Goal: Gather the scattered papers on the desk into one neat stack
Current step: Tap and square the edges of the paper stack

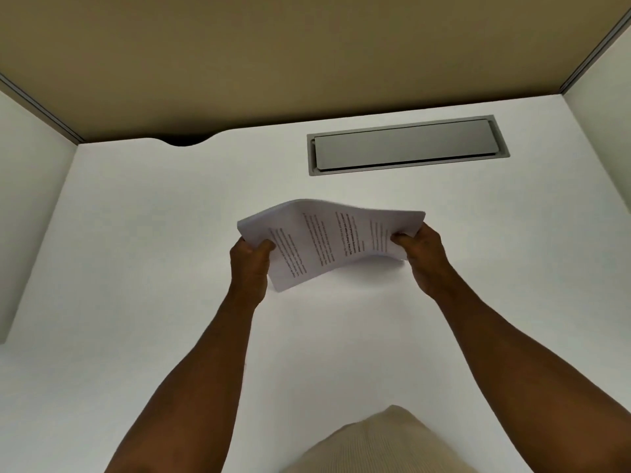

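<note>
Print on the sagging stack of papers [327,240] is too blurred to read as the left hand [251,264] and right hand [421,256] pinch its ends above the white desk [136,250], near a grey cable hatch [406,145].

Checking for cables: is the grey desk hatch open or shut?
Shut: the grey hatch lid lies flat and flush within its frame in the desk.

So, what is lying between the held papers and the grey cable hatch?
Nothing: the head view shows bare white desk between the papers and the hatch.
</note>
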{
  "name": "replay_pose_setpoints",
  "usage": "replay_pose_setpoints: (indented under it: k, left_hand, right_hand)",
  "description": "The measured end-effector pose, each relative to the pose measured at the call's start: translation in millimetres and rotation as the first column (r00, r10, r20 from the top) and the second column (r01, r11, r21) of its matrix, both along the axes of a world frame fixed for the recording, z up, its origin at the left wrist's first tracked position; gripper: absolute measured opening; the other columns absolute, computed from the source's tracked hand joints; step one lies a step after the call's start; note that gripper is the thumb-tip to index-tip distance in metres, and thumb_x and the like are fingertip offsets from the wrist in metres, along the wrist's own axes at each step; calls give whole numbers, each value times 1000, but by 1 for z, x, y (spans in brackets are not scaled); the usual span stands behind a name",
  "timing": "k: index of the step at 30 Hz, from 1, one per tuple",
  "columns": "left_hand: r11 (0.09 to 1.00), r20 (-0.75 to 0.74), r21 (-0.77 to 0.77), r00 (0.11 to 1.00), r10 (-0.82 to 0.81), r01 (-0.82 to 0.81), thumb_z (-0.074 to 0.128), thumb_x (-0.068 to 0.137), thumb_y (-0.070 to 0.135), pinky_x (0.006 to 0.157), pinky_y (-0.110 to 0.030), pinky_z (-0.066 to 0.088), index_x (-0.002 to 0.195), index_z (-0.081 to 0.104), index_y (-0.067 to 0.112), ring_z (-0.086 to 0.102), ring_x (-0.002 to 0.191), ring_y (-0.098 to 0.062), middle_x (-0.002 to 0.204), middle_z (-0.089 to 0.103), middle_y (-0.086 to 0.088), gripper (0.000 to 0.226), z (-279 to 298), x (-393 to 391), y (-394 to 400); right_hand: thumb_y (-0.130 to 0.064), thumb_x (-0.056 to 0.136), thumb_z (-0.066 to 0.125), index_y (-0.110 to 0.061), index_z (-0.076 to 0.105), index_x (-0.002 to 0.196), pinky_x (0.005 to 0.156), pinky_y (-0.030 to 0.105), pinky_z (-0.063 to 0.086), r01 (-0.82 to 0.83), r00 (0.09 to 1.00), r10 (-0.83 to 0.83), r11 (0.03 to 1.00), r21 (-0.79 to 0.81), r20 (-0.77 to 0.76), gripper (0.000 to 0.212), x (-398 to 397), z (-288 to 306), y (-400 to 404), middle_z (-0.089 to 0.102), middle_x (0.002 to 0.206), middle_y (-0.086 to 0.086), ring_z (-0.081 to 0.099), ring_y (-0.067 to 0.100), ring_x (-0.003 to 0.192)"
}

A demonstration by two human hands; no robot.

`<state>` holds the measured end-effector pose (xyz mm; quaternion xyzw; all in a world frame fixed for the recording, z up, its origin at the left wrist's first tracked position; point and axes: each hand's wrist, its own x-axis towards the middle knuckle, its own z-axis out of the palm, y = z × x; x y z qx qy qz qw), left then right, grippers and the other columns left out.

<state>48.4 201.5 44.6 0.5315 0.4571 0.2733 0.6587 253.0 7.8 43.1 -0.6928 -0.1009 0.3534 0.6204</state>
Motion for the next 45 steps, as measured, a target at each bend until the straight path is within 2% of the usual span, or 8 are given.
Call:
replay_pose_setpoints:
  k: [7,15,20,24,32,40,42,45]
  left_hand:
    - [997,-8,74,999,37,-36,59,81,-10,68,-17,50,90,63,16,63,81,-8,88,65,-1,28,5,-1,4]
    - [998,-107,61,994,27,-20,60,83,-12,62,-10,48,92,64,10,62,75,-5,83,66,2,25,-4,2,4]
    - [994,-95,111,995,14,-4,60,83,-13,63,-9,48,89,65,15,65,70,2,83,66,4,29,-2,-1,4]
    - [998,-117,42,992,-40,45,61,85,-10,65,-10,50,106,62,10,63,85,-10,91,67,3,28,-11,-2,0]
    - [998,-73,54,997,-27,31,64,82,-3,72,-16,54,105,63,13,66,85,-9,94,69,2,29,-7,-2,3]
    - [995,-218,55,974,-66,79,61,89,0,68,-15,51,109,60,12,62,89,-16,95,66,1,23,-16,-7,-5]
    - [988,-252,102,964,-87,116,60,91,3,62,-13,51,104,59,15,62,84,-15,90,65,4,18,-8,-4,-6]
    - [943,-279,245,948,-155,226,59,84,17,64,-14,52,100,60,19,64,82,-12,90,66,4,17,13,1,-4]
  right_hand:
    - [13,86,48,-22,63,94,75,22,52,47,999,-47,997,55,-2,39,13,7,0,67,89,-1,63,12,85]
    - [12,86,49,-22,64,91,67,15,47,1,1000,-1,1000,2,-27,37,13,2,-2,67,89,-1,61,9,83]
    - [7,85,50,-22,64,94,73,22,48,17,1000,-17,999,30,-3,33,16,2,-4,67,92,4,60,16,86]
    - [9,86,49,-25,64,95,82,31,44,0,999,0,1000,-11,-42,38,13,-7,-4,68,92,-2,59,19,91]
    - [7,88,52,-26,64,96,69,15,51,32,999,-32,999,-4,26,36,12,3,-2,69,93,-4,65,7,83]
    - [6,86,55,-25,60,100,74,23,46,3,1000,-4,995,-98,-8,34,7,-8,-2,66,98,-4,59,24,101]
    - [1,86,60,-23,51,117,79,23,48,26,998,-21,994,-109,52,40,10,-4,-3,64,111,-2,57,27,114]
    - [-21,82,71,-21,30,144,106,28,37,197,867,-57,951,-236,495,75,5,18,-2,43,145,3,39,22,135]
